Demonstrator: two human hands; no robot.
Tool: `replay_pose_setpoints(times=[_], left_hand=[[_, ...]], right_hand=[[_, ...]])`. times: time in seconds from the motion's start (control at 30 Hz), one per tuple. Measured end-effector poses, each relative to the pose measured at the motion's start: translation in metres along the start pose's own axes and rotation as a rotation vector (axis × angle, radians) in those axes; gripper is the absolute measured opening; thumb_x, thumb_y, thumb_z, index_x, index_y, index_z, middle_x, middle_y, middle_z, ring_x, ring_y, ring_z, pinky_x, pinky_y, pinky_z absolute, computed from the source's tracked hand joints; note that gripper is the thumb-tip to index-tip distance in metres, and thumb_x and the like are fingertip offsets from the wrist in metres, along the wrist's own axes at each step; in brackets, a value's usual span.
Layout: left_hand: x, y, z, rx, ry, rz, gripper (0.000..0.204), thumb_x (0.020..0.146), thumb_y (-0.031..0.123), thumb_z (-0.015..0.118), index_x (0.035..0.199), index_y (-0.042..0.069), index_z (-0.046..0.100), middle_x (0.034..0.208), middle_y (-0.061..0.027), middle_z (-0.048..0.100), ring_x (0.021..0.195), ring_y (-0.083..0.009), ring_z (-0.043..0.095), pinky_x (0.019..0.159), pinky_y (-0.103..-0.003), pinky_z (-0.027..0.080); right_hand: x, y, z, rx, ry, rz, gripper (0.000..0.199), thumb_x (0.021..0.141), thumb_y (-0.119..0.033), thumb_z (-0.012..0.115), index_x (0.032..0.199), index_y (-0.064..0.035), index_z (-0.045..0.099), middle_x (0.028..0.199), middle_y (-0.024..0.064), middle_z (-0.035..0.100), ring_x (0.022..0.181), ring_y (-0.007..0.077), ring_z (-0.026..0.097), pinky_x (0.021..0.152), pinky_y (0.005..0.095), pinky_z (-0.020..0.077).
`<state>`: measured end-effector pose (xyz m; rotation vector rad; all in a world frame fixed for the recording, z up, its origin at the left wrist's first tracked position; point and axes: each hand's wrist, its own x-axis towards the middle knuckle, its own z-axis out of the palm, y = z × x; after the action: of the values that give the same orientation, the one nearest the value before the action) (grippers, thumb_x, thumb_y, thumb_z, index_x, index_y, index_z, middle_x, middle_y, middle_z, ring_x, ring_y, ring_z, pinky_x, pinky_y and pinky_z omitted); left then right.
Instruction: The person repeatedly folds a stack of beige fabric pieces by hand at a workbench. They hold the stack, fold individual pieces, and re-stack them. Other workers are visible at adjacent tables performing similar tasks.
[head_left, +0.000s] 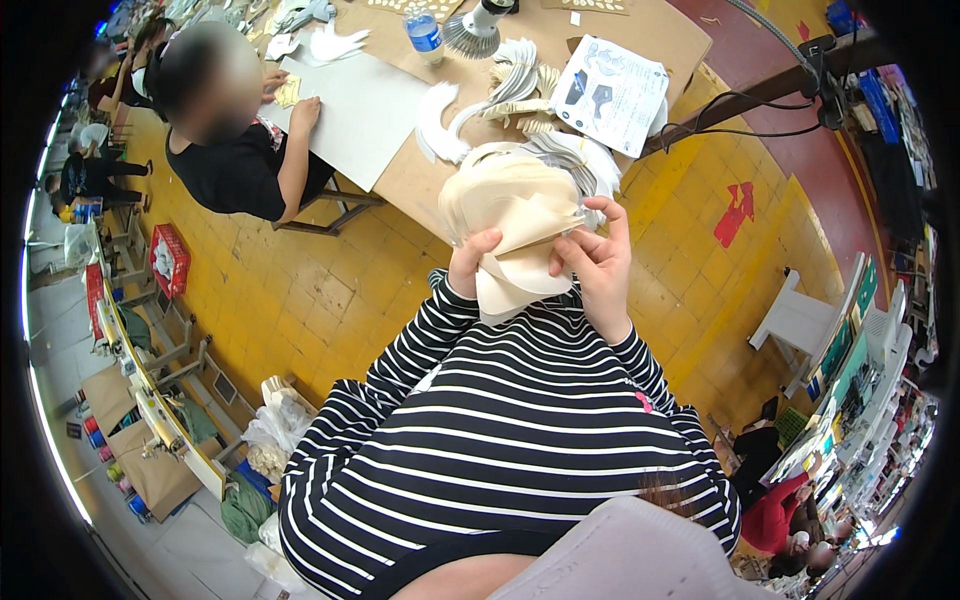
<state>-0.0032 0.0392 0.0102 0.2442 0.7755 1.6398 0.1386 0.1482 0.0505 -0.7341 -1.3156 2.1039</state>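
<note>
Between my hands is a thick stack of cream-coloured cut pieces [490,205], thin and rounded in outline, held in front of my striped top at the table's near edge. My left hand [470,262] grips the stack's lower left side, thumb on top. At the right edge my right hand [597,262] pinches the pieces between thumb and fingers, its index finger raised. Several front pieces are folded over and hang down toward me. Just beyond lie bundles of white curved cut pieces [580,160] on the brown-covered table. The fingers beneath the stack are hidden.
A printed sheet [612,95] lies at the table's right, near a lamp [473,35] and a water bottle [424,38]. To the left, a seated person [225,165] works at a grey board [365,120]. A metal bar with cables [740,105] juts in from the right.
</note>
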Motion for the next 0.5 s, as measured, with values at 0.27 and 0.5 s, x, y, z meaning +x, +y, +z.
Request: replay_pose_setpoints(times=[0.27, 0.5], left_hand=[[-0.005, -0.004, -0.013, -0.026, -0.004, -0.024, 0.076, 0.091, 0.05, 0.057, 0.142, -0.003, 0.038, 0.133, -0.0229, 0.053, 0.12, -0.0304, 0.057, 0.099, -0.041, 0.05], [-0.005, -0.009, -0.005, -0.122, -0.039, 0.001, 0.086, 0.093, 0.061, 0.053, 0.146, -0.003, 0.031, 0.14, -0.0245, 0.048, 0.125, -0.0336, 0.054, 0.104, -0.042, 0.047]], right_hand=[[0.005, 0.009, -0.008, -0.386, 0.109, -0.371, 0.013, 0.081, -0.003, 0.077, 0.092, 0.0021, 0.072, 0.092, 0.0029, 0.061, 0.081, 0.0106, 0.056, 0.072, 0.0222, 0.0444], [0.0, 0.004, 0.0, -0.341, 0.137, -0.325, 0.023, 0.081, 0.002, 0.075, 0.104, 0.0015, 0.073, 0.093, 0.0047, 0.063, 0.084, 0.0122, 0.058, 0.076, 0.0237, 0.0471]])
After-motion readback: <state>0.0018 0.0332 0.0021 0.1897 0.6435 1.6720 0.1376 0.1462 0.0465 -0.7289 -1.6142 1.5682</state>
